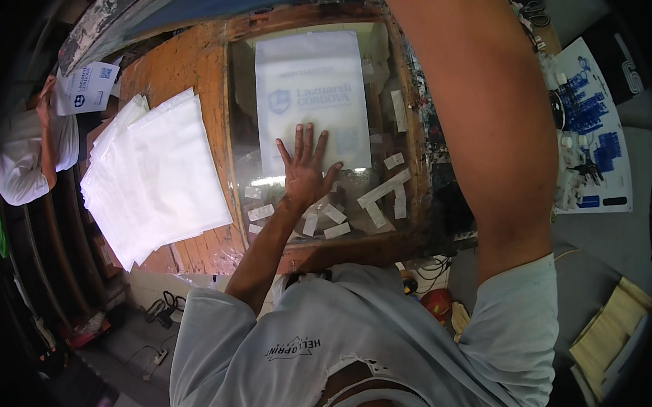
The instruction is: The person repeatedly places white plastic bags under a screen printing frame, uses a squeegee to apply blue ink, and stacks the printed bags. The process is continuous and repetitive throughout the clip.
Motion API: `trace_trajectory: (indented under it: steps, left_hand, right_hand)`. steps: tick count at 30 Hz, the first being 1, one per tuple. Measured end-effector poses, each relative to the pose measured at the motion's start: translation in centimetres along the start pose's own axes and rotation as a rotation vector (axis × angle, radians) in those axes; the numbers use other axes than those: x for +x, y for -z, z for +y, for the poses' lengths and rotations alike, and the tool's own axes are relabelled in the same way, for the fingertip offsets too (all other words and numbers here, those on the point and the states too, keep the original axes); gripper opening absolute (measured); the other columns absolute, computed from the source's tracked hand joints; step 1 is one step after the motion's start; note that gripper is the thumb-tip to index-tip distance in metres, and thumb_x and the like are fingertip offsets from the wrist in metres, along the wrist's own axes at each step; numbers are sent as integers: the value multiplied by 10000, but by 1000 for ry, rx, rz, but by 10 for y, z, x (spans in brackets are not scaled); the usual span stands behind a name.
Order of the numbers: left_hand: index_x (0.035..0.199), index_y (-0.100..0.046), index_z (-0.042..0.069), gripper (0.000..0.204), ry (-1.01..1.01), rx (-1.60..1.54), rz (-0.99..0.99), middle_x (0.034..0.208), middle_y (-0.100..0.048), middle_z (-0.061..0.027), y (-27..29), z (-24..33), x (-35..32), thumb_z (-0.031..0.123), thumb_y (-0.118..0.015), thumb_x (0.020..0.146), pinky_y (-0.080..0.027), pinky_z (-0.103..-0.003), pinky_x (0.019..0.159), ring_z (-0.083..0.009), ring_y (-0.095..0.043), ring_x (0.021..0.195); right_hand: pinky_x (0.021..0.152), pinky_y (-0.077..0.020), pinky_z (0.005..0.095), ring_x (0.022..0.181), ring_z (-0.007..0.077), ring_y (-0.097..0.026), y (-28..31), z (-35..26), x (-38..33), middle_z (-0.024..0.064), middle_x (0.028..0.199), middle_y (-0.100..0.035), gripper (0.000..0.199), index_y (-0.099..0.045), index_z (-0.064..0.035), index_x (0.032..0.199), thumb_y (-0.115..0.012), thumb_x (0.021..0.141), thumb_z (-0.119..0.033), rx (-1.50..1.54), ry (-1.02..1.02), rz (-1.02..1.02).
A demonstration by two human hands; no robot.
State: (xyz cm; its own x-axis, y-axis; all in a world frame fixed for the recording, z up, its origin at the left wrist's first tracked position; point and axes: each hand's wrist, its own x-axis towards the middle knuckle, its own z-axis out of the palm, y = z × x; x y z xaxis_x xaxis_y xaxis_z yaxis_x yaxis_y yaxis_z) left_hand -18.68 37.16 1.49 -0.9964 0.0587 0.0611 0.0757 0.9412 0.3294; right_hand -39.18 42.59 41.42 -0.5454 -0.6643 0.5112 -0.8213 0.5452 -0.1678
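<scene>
My left hand (309, 167) lies palm down with its fingers spread. It presses the near edge of a thin white sheet or flat bag (309, 59), on which pale blue print shows. The sheet rests on a clear pane (280, 191) set in a wooden frame. Short pieces of whitish tape (384, 189) are scattered on the pane around my wrist and to its right. My right arm (480, 101) stretches forward past the frame's right side; its hand is outside the picture. To the left, a fanned stack of plain white sheets or bags (162, 173) covers part of the wooden tabletop (176, 62).
At the far left another person's hand (44, 97) holds a white sheet with blue print (88, 87). A blue panel with a worn edge (225, 6) spans the back. On the right lies a white board with blue paint patches (591, 116). Cables (166, 305) lie below the table.
</scene>
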Motion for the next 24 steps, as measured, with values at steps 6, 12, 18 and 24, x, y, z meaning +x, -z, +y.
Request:
trace_trajectory:
  steps: [6,12,18,24]
  left_hand:
    - [1546,-406,80,746,-7,-7,10,1643,-256,-232,-2,-1,0,480,-622,954,-20,-789,1148,-435,-140,1558]
    - [1520,-461,106,699,-51,-58,45,1643,-274,-219,5,-1,-1,463,-636,945,-3,-770,1161,-401,-130,1571]
    - [1483,-509,86,573,102,-568,313,1608,-374,-213,88,15,-6,276,-681,971,-85,-671,1210,-392,-262,1541]
    - [1399,-511,87,493,402,-1978,506,1405,-497,-133,156,41,-85,336,-647,996,-334,-616,1153,-308,-460,1379]
  right_hand:
    - [897,-564,429,912,288,-711,-6,0,4,175,887,-725,599,-758,-4,953,-469,1032,-522,-42,-46,32]
    - [729,-581,394,726,216,-646,10,0,27,108,719,-644,516,-714,-30,872,-498,1039,-468,62,-206,-279]
    - [562,-503,343,576,165,-555,-21,-7,-7,53,628,-584,428,-671,-80,843,-528,1041,-432,86,-147,-78]
    - [843,-428,465,851,282,-573,-107,-75,-189,85,880,-578,263,-695,-80,1066,-708,913,-294,15,-103,119]
